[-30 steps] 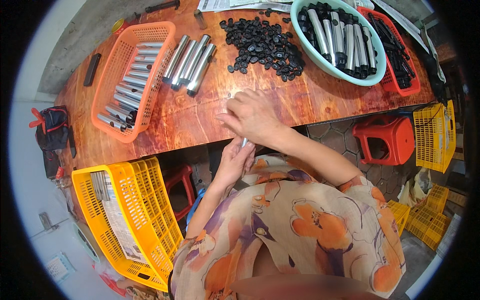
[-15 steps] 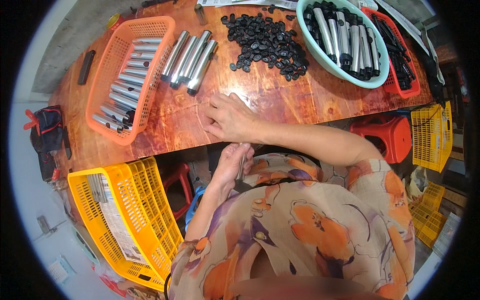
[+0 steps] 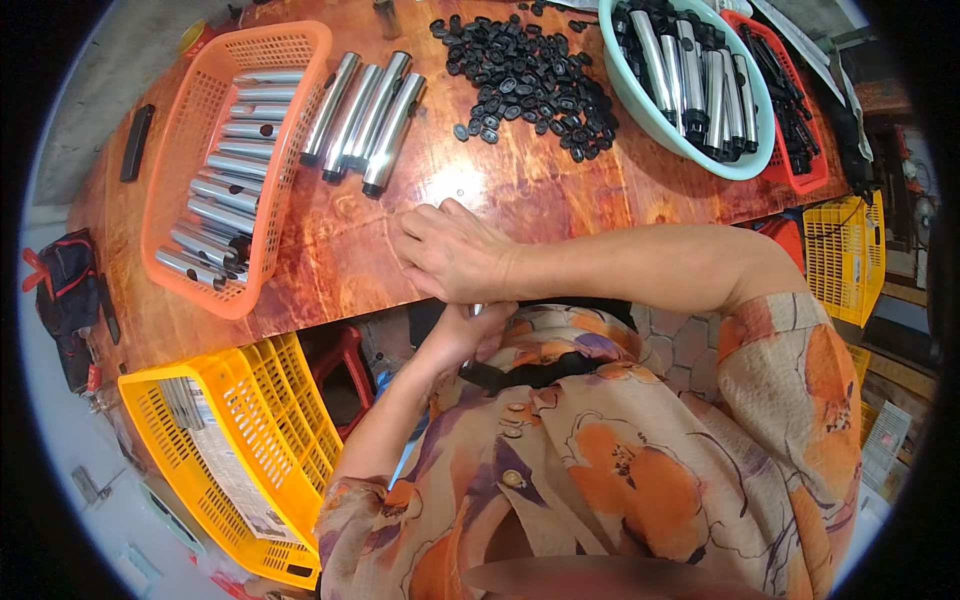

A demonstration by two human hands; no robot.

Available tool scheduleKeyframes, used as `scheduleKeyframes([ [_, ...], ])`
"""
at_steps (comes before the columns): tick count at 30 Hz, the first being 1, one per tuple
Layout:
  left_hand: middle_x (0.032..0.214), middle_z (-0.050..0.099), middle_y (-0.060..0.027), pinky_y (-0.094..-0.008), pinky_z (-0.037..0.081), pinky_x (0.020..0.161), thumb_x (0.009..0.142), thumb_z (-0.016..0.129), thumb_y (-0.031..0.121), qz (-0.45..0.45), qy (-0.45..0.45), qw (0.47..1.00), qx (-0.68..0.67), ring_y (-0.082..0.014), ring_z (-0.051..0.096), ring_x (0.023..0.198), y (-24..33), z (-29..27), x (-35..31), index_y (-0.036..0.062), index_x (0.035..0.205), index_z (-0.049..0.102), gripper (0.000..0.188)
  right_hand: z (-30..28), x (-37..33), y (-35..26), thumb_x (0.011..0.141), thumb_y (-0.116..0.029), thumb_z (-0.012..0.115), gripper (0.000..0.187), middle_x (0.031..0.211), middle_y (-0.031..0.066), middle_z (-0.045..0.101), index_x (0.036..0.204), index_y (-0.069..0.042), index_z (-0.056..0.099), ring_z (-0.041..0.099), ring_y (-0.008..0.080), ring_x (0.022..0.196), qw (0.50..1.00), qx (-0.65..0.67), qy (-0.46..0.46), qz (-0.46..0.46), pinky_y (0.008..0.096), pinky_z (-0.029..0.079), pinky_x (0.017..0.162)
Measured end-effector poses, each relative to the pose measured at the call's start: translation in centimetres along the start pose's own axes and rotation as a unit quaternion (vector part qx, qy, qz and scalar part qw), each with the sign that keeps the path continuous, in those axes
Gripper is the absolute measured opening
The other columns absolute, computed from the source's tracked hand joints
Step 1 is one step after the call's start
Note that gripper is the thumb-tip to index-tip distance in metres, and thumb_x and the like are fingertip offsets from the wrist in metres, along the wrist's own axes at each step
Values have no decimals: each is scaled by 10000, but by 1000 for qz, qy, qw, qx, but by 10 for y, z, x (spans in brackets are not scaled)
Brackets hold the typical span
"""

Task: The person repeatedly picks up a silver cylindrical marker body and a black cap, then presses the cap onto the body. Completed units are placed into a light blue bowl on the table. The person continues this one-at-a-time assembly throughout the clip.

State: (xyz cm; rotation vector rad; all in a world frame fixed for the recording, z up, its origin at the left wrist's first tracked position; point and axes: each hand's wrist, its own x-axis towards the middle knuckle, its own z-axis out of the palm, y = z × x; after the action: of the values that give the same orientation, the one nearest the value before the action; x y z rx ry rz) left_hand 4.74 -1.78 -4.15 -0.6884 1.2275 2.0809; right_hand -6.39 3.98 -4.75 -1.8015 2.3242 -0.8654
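My left hand (image 3: pixel 470 332) is wrapped round a silver metal tube (image 3: pixel 478 309) at the table's front edge, close to my body. Only a small part of the tube shows between my hands. Just above it, my right hand (image 3: pixel 450 250) is closed with fingers curled, at the tube's upper end. Whatever is in its fingers is hidden. Beyond my hands, several silver tubes (image 3: pixel 372 115) with black ends lie side by side on the table. A pile of small black oval caps (image 3: pixel 530 85) is spread to their right.
An orange basket (image 3: pixel 160 215) of tubes stands at the left. At the far right are a pale green basin (image 3: pixel 650 135) of black-and-silver tubes and a red basket (image 3: pixel 808 180) with black parts. A yellow crate (image 3: pixel 285 400) stands below the table's left edge.
My right hand has moved slightly nearer my body and down over the tube's upper end. More of the tube is covered now. The view has shifted a little.
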Motion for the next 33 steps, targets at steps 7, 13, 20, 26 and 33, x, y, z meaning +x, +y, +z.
scheduleKeyframes([
  [7, 567, 438, -1, -240, 272, 393, 908, 547, 123, 49, 64, 995, 59, -87, 371, 418, -13, 7, 4, 25, 861, 487, 125, 5, -6, 0, 777, -209, 609, 220, 940, 85, 496, 925, -55, 555, 497, 237, 929, 999, 4, 25, -23, 359, 377, 761],
  [13, 541, 368, 29, -236, 272, 383, 909, 543, 122, 27, 68, 995, -70, -78, 332, 405, -9, 18, 5, 64, 788, 461, 158, 12, 5, 3, 780, -206, 619, 186, 901, 99, 495, 861, -57, 542, 497, 251, 908, 999, 7, 18, -42, 367, 388, 752],
  [20, 552, 371, 49, -206, 285, 390, 917, 562, 188, 45, 29, 994, -100, -65, 357, 431, -5, 16, -10, 80, 798, 471, 185, 10, 5, 4, 815, -184, 601, 153, 821, 128, 530, 821, -42, 545, 543, 311, 831, 992, 71, 107, 8, 416, 423, 740],
  [26, 625, 441, 6, -224, 358, 456, 953, 509, 301, 125, 17, 991, 39, -99, 425, 501, -30, 10, -17, 50, 1032, 506, 263, -15, -34, -15, 852, -209, 564, 183, 786, 143, 584, 848, -26, 578, 589, 332, 752, 971, 160, 164, 61, 425, 457, 660],
  [33, 615, 460, 1, -220, 356, 471, 977, 321, 506, 194, 55, 974, -99, -91, 425, 510, -8, 28, -9, 34, 1123, 529, 536, -51, -95, 42, 878, -137, 579, 141, 774, 115, 594, 863, 2, 597, 591, 242, 708, 901, 140, 312, 266, 341, 466, 645],
])
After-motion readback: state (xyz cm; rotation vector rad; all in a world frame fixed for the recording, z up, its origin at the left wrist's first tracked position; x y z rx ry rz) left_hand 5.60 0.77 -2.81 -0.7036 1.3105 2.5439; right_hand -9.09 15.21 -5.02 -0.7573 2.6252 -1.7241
